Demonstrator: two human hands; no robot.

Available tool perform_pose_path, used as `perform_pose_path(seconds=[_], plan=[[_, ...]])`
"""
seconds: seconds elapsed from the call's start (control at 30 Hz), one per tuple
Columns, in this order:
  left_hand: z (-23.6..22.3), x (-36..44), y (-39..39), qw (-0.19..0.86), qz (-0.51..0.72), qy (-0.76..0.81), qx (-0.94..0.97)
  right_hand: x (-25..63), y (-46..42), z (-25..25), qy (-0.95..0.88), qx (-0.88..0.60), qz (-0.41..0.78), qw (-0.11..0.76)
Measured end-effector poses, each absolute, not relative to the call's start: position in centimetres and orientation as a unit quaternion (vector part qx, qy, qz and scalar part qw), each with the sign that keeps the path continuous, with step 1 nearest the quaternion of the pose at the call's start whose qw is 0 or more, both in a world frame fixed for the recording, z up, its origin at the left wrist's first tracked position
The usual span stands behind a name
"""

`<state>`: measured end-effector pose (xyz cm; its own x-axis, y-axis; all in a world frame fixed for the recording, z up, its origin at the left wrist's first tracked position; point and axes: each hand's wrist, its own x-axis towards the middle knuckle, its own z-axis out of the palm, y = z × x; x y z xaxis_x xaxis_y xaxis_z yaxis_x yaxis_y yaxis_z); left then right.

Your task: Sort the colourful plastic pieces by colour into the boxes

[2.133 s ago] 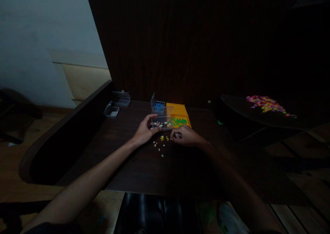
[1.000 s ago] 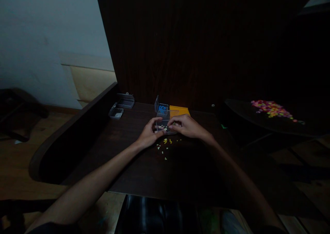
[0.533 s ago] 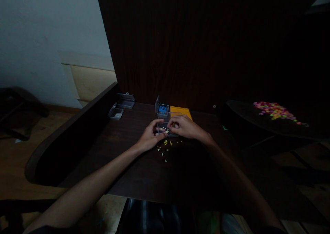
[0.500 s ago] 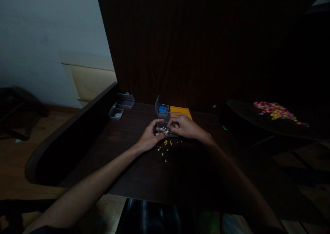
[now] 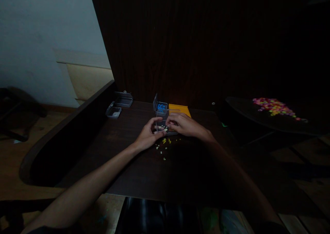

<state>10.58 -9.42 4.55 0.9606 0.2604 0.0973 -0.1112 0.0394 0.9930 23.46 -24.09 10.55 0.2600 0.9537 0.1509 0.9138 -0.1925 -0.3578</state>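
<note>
A clear plastic box [image 5: 172,134] with its lid up stands on the dark desk, a few small pale pieces inside it. My left hand [image 5: 149,132] curls around the box's left side, thumb at the front edge and fingers behind. Over the box, my right hand [image 5: 183,124] has thumb and fingertips pinched together; what lies between them is too small to make out. Small yellow pieces [image 5: 164,141] and pale pieces [image 5: 161,152] lie scattered on the desk just in front of the box.
Behind the box are a clear case with blue pieces [image 5: 161,107] and a yellow-orange case [image 5: 179,108]. Two open clear cases, one larger [image 5: 125,102] and one smaller [image 5: 113,113], sit at the back left. A multicoloured bead pile [image 5: 275,107] lies on a dark surface at right.
The whole view has shifted slightly. Both hands stay at the box in nearly the same pose, the right fingers still pinched over it.
</note>
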Motion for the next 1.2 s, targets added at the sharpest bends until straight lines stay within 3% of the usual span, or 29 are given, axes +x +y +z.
perform_pose_path(seconds=[0.3, 0.93, 1.2], plan=[[4.4, 10.7, -9.3, 0.727, 0.125, 0.058, 0.673, 23.0, -23.6, 10.1, -0.533, -0.831, 0.059, 0.150], [4.6, 11.0, -8.9, 0.721, 0.154, 0.094, 0.669, 23.1, -24.8, 12.8, -0.554, -0.800, 0.100, 0.207], [3.9, 11.9, -7.8, 0.705, 0.205, 0.126, 0.667, 23.2, -24.3, 11.3, -0.607, -0.767, 0.196, 0.075]])
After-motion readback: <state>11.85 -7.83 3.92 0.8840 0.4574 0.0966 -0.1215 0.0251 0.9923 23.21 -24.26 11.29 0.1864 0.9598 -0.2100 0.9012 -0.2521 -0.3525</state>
